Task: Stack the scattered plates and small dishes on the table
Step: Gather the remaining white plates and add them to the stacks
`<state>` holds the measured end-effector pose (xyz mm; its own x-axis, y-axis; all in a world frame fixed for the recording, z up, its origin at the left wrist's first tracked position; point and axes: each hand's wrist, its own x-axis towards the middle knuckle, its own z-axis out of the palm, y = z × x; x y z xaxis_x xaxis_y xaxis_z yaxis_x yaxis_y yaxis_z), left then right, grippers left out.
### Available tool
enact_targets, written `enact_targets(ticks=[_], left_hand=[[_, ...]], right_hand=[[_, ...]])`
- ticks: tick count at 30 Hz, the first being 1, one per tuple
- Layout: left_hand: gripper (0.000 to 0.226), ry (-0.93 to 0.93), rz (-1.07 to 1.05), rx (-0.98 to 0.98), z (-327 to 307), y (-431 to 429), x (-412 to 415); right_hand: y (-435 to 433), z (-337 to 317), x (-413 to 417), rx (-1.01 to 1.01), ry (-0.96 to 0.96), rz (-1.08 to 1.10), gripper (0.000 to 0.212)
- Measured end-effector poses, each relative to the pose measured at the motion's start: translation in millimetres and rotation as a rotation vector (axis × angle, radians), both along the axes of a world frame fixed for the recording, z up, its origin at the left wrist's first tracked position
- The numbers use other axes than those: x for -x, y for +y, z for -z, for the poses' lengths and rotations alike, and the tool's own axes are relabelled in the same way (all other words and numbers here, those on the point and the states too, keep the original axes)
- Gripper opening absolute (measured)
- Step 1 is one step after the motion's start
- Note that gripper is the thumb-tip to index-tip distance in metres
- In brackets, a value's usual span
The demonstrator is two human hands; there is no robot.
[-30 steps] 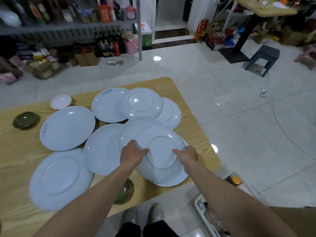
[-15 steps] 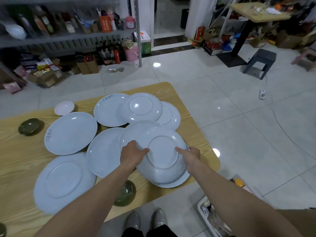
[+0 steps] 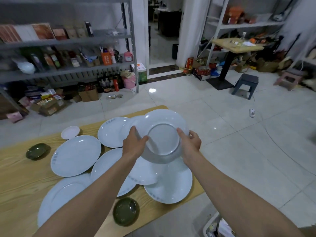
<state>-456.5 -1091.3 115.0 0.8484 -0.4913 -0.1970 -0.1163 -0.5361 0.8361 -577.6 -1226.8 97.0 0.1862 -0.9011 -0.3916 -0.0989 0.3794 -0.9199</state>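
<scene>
The left hand (image 3: 135,144) and the right hand (image 3: 189,144) are closed on opposite rims of a white plate (image 3: 163,139). The thumbs are laid on the face turned toward the camera, where a foot ring is seen, and the other fingers are hidden behind it. The plate is held tilted and clear of the table (image 3: 20,182), above the far plates (image 3: 112,132) near the right corner. Since only the glazed rim is pinched, a slip is judged the chief risk: if the grip were loosened on one side, the plate could be dropped onto the crockery below and chipped, or carried past the corner onto the tiled floor (image 3: 239,151). If it were set down hard or off-centre, the pile beneath could be shifted. Below the forearms an edge plate (image 3: 171,185) lies close to the table's right side, and a green dish (image 3: 126,211) sits at the near edge under the left forearm. Either could be pushed off if an arm were lowered carelessly.
</scene>
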Motion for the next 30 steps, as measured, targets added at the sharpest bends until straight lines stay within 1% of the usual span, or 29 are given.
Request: enact_targets(ticks=[1,2,4,6,8,10,11,12,14,15,17,18,20,22,24,26,28,30], left_hand=[[0.055,0.024,-0.01,0.06,-6.2,-0.9,-1.6],[0.054,0.049,-0.021,0.117,-13.1,-1.5,-2.5],[0.052,0.079,-0.033,0.208,-25.6,-3.3,-4.4],[0.046,0.119,-0.046,0.26,-36.3,-4.4,-6.4],[0.034,0.192,-0.064,0.327,-43.2,-5.2,-8.5],[0.021,0.295,-0.099,0.479,-45.4,-7.3,-12.9],[0.022,0.344,-0.122,0.556,-43.8,-7.4,-15.5],[0.022,0.4,-0.15,0.615,-41.9,-6.9,-18.0],[0.016,0.479,-0.202,0.677,-34.0,-3.3,-23.9],[0.024,0.518,-0.208,0.702,-30.0,0.1,-25.2],[0.052,0.588,-0.192,0.734,-20.5,9.4,-27.7],[0.055,0.594,-0.158,0.733,-15.4,14.3,-28.0],[0.052,0.568,-0.062,0.703,-4.8,22.7,-28.6],[0.056,0.576,-0.044,0.698,3.3,28.8,-30.9],[0.06,0.607,-0.071,0.714,10.5,32.5,-34.5],[0.063,0.623,-0.091,0.724,14.6,35.5,-36.1],[0.065,0.619,-0.102,0.715,17.9,37.0,-36.1],[0.067,0.597,-0.104,0.698,19.4,37.1,-34.5]], right_hand=[[1.9,-7.9,-3.6,0.002,-0.039,0.022,0.075],[4.2,-15.9,-6.8,0.009,-0.078,0.044,0.071],[6.4,-26.6,-12.8,-0.003,-0.146,0.103,0.054],[9.4,-33.6,-18.2,-0.045,-0.209,0.163,0.045],[14.4,-39.9,-21.7,-0.085,-0.276,0.197,0.049],[17.2,-45.7,-24.9,-0.114,-0.34,0.204,0.054],[16.7,-46.0,-26.0,-0.121,-0.36,0.209,0.055],[16.3,-46.4,-26.6,-0.125,-0.376,0.203,0.051],[14.8,-45.0,-26.2,-0.109,-0.392,0.195,0.03],[13.6,-42.6,-25.0,-0.111,-0.403,0.185,0.022],[12.4,-39.0,-20.3,-0.101,-0.365,0.091,0.025],[12.1,-36.9,-16.9,-0.085,-0.345,0.038,0.026],[13.0,-35.6,-8.8,-0.079,-0.34,-0.057,0.043],[14.6,-32.9,-0.1,-0.096,-0.35,-0.191,0.056],[15.4,-26.9,8.5,-0.136,-0.371,-0.345,0.062],[17.3,-20.9,14.6,-0.173,-0.367,-0.45,0.067],[21.2,-15.0,16.6,-0.179,-0.357,-0.465,0.069],[25.8,-8.7,16.2,-0.18,-0.361,-0.414,0.071]])
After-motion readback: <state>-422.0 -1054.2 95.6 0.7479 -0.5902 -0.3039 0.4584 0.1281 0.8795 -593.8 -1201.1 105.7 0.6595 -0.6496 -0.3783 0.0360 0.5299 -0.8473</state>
